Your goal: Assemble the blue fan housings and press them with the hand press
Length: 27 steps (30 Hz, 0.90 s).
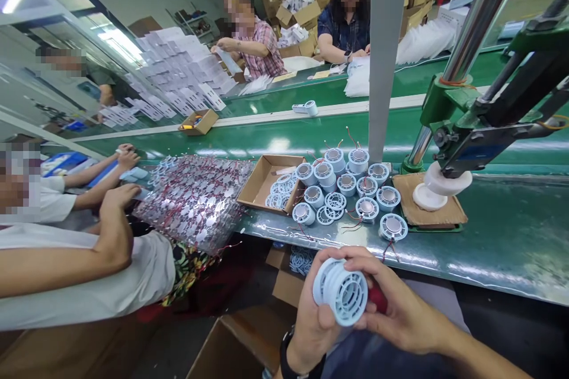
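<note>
In front of my lap I hold a short stack of light blue slotted plastic rings [349, 299]. My left hand [311, 320], with a black band at its wrist, is wrapped round the stack from the left and below. From the right, the fingers of my right hand [395, 302] grip its top and side. Something red [377, 298] shows behind the stack near my right palm; I cannot make out what it is. Beyond my hands, several round blue parts with metal centres [393, 226] and red wires stand on the bench, with loose flat rings [334, 201] among them.
A cardboard tray [251, 189] holds more rings. To the right stands a green press [471, 130] with a white round die [429, 196]. Wired discs on clear plastic [195, 201] lie left, beside a co-worker's arm [118, 225]. An open carton [235, 349] is below.
</note>
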Each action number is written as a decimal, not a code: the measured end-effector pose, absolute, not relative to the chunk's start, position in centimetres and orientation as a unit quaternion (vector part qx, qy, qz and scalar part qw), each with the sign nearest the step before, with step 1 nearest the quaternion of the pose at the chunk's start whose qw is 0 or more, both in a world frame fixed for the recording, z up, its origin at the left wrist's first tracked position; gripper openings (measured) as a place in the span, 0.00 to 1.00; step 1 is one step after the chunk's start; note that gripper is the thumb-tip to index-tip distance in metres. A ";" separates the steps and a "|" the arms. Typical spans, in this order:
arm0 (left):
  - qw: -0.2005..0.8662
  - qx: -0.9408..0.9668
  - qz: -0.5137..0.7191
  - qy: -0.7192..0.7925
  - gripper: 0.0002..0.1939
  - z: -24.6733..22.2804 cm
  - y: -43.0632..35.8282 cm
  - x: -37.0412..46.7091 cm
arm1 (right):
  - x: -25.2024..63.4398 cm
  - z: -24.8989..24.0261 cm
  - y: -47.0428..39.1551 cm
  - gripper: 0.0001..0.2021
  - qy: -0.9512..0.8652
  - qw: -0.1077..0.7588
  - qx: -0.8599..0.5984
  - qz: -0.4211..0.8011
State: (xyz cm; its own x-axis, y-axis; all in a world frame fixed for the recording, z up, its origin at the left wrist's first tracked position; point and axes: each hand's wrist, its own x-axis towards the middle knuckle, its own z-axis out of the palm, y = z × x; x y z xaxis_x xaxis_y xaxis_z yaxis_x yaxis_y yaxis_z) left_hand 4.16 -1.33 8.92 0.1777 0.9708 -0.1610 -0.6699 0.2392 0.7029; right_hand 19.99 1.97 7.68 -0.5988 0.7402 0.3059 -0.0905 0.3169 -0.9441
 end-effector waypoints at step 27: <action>0.593 0.106 0.645 0.471 0.28 3.4 -1.3 1.6 | 15.4 6.4 11.6 0.31 -0.806 0.190 -0.551 0.102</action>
State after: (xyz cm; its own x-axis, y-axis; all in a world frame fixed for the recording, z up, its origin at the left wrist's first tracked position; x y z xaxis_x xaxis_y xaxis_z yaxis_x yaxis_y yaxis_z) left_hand 1.57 -1.26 3.42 -0.2746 0.8648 -0.4205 -0.6643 0.1456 0.7331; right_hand 15.37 11.60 6.40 -0.3215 0.9269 0.1935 0.8497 0.3726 -0.3731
